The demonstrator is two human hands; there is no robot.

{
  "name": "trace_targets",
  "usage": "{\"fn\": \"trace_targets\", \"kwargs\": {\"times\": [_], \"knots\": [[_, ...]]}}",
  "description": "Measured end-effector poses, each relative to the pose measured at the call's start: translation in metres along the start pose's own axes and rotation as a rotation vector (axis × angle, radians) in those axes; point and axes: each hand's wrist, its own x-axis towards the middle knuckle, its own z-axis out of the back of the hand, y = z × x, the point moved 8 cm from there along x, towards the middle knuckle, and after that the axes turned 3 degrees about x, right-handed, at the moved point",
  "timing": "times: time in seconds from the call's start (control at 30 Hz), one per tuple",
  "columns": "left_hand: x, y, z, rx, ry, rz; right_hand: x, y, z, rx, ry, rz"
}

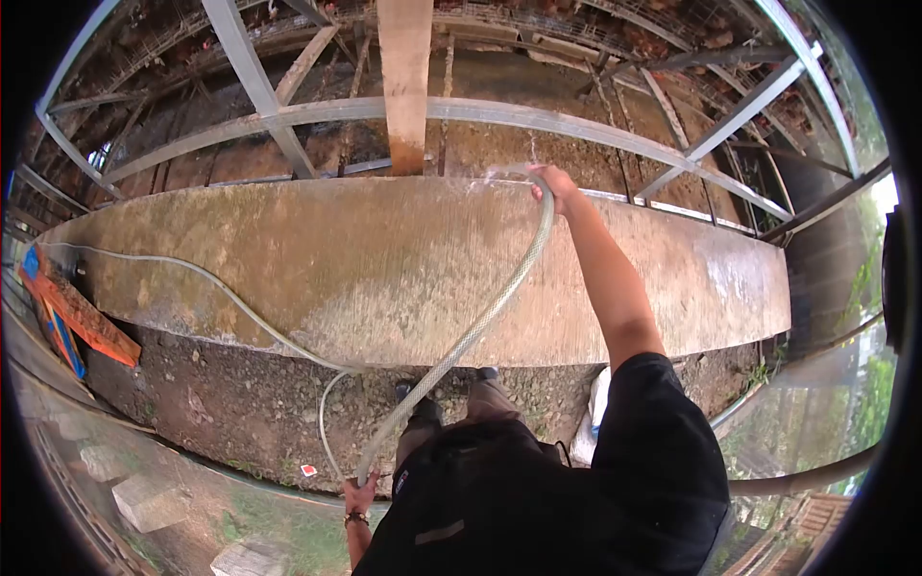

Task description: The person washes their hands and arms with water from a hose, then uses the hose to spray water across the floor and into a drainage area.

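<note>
A clear braided hose [490, 317] runs up across my body from lower left to upper centre. Near its end my right hand [554, 184] is closed around it, arm stretched out over the far edge of the concrete walkway [365, 259]. Water [509, 173] sprays from the hose end toward the left and beyond the edge. Low at my left side, my left hand [359, 494] is wrapped round a lower stretch of the same hose. From there the hose loops up and trails away left over the walkway.
Metal frame bars [519, 115] and a wooden post [405, 86] stand past the walkway, with cages [144, 43] behind. An orange and blue object [82, 312] lies at the left end. Pebbly soil [221, 403], a white bag [591, 422] and concrete blocks [149, 504] are nearer me.
</note>
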Motion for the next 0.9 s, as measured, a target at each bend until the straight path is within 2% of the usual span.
{"fn": "trace_targets", "kwargs": {"times": [0.07,0.13,0.2,0.27,0.33,0.4,0.5,0.53,0.63,0.73,0.9], "knots": [[-0.009,-0.009,-0.01,0.02,-0.015,0.013,0.006,0.004,0.015,-0.103,-0.035,0.035],[-0.004,0.012,-0.031,0.026,0.064,0.101,0.021,0.012,0.029,-0.294,-0.065,0.105],[-0.008,0.01,-0.048,0.01,0.044,0.097,0.074,0.023,0.041,-0.789,0.187,0.414],[-0.02,-0.018,-0.068,0.036,0.044,0.089,0.098,0.029,0.054,-1.117,0.304,0.525],[-0.03,-0.028,-0.099,0.081,0.018,0.069,0.107,0.047,0.058,-1.285,0.278,0.433],[-0.049,-0.051,-0.139,0.034,0.019,0.073,0.114,0.056,0.07,-1.402,0.306,0.451],[-0.079,-0.081,-0.186,0.091,-0.122,0.012,0.12,0.073,0.094,-1.349,0.411,0.439],[-0.099,-0.108,-0.197,0.028,-0.077,0.118,0.117,0.075,0.106,-1.298,0.452,0.418],[-0.121,-0.144,-0.222,0.09,-0.134,0.033,0.118,0.096,0.126,-1.183,0.378,0.304],[-0.137,-0.156,-0.24,0.068,-0.232,0.091,0.114,0.108,0.131,-1.274,0.429,0.326],[-0.148,-0.176,-0.253,0.011,-0.23,0.102,0.114,0.121,0.154,-1.414,0.333,0.326]]}}
